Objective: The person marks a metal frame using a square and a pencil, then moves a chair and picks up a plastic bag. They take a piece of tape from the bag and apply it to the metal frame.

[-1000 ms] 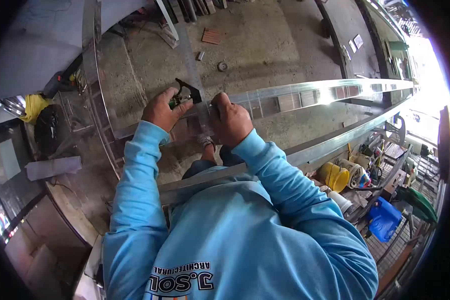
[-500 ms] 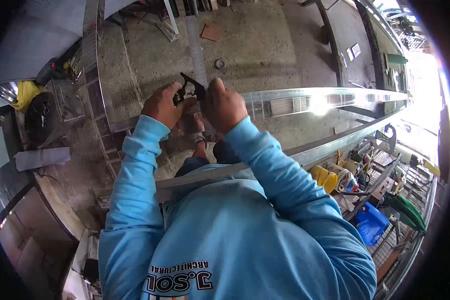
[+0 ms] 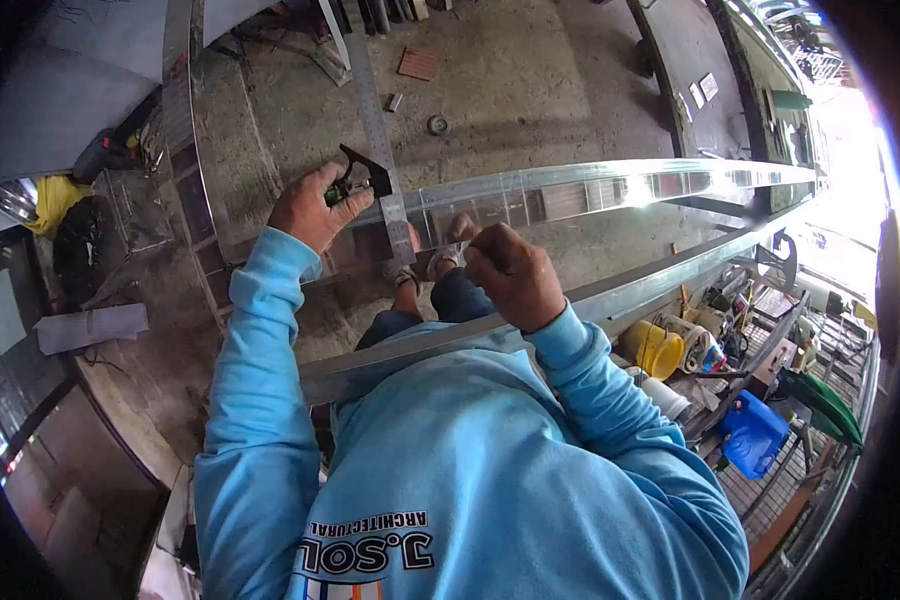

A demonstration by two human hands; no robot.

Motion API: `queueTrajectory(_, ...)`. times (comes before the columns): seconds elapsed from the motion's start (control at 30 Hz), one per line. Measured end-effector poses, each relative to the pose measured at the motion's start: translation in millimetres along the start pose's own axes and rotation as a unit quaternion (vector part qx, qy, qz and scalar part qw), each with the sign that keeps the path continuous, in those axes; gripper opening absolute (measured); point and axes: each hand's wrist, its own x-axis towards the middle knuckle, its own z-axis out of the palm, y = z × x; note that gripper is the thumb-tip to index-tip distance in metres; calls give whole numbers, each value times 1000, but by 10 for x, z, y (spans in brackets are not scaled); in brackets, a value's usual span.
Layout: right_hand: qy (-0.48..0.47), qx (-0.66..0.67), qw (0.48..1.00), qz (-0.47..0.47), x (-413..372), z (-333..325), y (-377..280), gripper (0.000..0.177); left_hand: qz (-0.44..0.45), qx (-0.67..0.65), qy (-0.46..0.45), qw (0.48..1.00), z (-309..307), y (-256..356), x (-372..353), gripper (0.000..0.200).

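Observation:
My left hand (image 3: 312, 210) grips the dark head of a combination square (image 3: 378, 178). Its long steel blade (image 3: 372, 125) runs across a shiny aluminium bar (image 3: 560, 196), one end reaching out over the floor and the other toward my feet. My right hand (image 3: 515, 275) is closed, apart from the square, between that bar and a second metal bar (image 3: 660, 277) close to my body. What its curled fingers hold, if anything, is hidden.
On the concrete floor lie a reddish tile piece (image 3: 419, 63), a small round object (image 3: 437, 125) and a small block (image 3: 394, 102). At right a rack holds a yellow bucket (image 3: 658, 349) and a blue container (image 3: 749, 433). A white sheet (image 3: 92, 328) is at left.
My right hand has left the square and pulled back toward my body and to the right. The square in my left hand has shifted slightly left, its blade leaning a little more.

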Motion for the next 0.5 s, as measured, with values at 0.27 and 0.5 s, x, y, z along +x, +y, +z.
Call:
queueTrajectory(0.27, 28, -64, 996, -52, 68, 164, -136, 21, -23, 5, -28, 999, -3, -123, 36, 86)
queueTrajectory(0.5, 43, -88, 993, -70, 211, 326, -89, 17, -5, 26, 9, 1000, -7, -41, -7, 87)
